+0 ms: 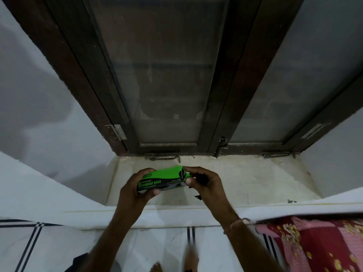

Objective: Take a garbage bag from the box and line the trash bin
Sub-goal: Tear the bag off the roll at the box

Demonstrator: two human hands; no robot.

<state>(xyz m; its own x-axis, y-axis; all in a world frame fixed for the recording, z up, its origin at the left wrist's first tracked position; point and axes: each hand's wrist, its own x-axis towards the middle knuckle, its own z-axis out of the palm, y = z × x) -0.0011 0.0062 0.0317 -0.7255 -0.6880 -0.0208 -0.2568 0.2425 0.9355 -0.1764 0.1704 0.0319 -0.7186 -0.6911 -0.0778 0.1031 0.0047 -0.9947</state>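
Over the sill: you are holding the garbage bag box (160, 178) just above the pale stone window sill (245, 179), in front of the dark-framed window (176, 75).
Long axis: the box is lying crosswise to you, running left to right and tilting slightly up toward its right end.
Left hand: your left hand (135, 190) is wrapping the left end of the box, thumb pressing along the lower front edge, fingers curling behind.
Right hand: your right hand (204, 181) is pinching at the open right end, thumb and forefinger closing on the end flap (186, 175); whether you are already gripping bag material, I cannot tell.
Nearer hand: the opening is facing your right hand, so the pull is probably going to run rightward along the box while the left hand is bracing.
Dark scrap: something small and black (198, 197) is lying on the sill just beneath your right hand; too small to identify.
Trash bin: it is not showing anywhere in view, so lining is not yet under way.
Room: grey walls are flanking the window, a floral red cloth (314, 246) is lying at lower right, and white tiles with dark stripes are showing below.
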